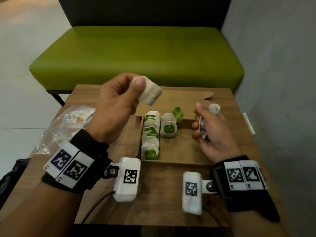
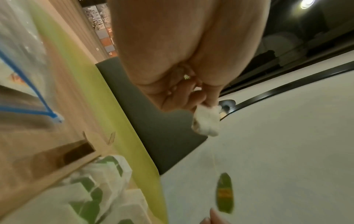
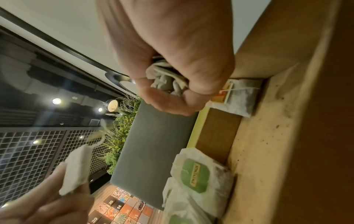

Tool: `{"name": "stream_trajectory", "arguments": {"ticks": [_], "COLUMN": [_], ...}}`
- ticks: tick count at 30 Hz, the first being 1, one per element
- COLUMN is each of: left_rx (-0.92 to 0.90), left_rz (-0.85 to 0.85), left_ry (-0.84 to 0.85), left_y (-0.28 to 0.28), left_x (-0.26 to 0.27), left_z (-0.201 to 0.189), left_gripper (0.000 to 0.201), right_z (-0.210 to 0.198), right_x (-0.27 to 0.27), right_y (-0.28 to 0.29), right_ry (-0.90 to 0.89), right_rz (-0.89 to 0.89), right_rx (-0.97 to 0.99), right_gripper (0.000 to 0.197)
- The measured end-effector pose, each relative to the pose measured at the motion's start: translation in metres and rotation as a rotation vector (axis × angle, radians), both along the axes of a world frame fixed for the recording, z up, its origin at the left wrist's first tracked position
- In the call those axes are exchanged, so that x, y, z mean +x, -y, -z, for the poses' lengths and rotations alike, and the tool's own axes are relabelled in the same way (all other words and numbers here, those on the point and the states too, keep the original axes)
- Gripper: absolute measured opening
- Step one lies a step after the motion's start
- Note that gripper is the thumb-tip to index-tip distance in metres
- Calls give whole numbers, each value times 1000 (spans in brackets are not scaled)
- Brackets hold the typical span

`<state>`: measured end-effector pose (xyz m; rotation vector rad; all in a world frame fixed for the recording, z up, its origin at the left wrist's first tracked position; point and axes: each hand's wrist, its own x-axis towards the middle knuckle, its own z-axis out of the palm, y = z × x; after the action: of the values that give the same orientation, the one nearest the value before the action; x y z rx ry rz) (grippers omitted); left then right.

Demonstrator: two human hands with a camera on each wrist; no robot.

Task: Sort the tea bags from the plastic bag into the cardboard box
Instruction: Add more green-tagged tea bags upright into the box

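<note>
Left hand (image 2: 184,63) fills the upper middle of the left wrist view, seen from the heel of the palm. Thumb and fingertips (image 2: 199,97) pinch one pale tea bag (image 2: 206,121), held up in the air. A thin string drops from it to a green tag (image 2: 225,193), dangling free and blurred. A fingertip of another hand (image 2: 213,216) shows at the bottom edge.

Cardboard box (image 2: 46,169) lies at lower left; green-tagged tea bags in the box (image 2: 103,189) crowd against its wall. Clear plastic bag (image 2: 23,50) with a blue seal strip sits at the far left. Green bench seat (image 2: 107,121) and its dark backrest (image 2: 153,128) run behind.
</note>
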<state>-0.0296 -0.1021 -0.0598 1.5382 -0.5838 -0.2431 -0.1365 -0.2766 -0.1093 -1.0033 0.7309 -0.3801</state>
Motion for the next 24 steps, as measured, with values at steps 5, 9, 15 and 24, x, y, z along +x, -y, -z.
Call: {"name": "stream_trajectory", "arguments": {"ticks": [5, 9, 15, 24], "left_rx": [263, 509, 305, 222], "left_rz": [135, 269, 50, 47], "left_ry": [195, 383, 249, 117], "left_y": [-4, 0, 8, 8], "left_x": [-2, -7, -9, -7], "left_z": [-2, -1, 4, 9], "left_gripper": [11, 10, 11, 21], "right_z": [-3, -11, -11, -10], "right_x": [2, 3, 4, 4], "right_y": [-3, -12, -22, -23], "right_ry": [79, 183, 196, 198], "right_rz": [-72, -269, -458, -369], "right_rx": [-159, -356, -390, -422], "right_gripper": [11, 14, 12, 6]}}
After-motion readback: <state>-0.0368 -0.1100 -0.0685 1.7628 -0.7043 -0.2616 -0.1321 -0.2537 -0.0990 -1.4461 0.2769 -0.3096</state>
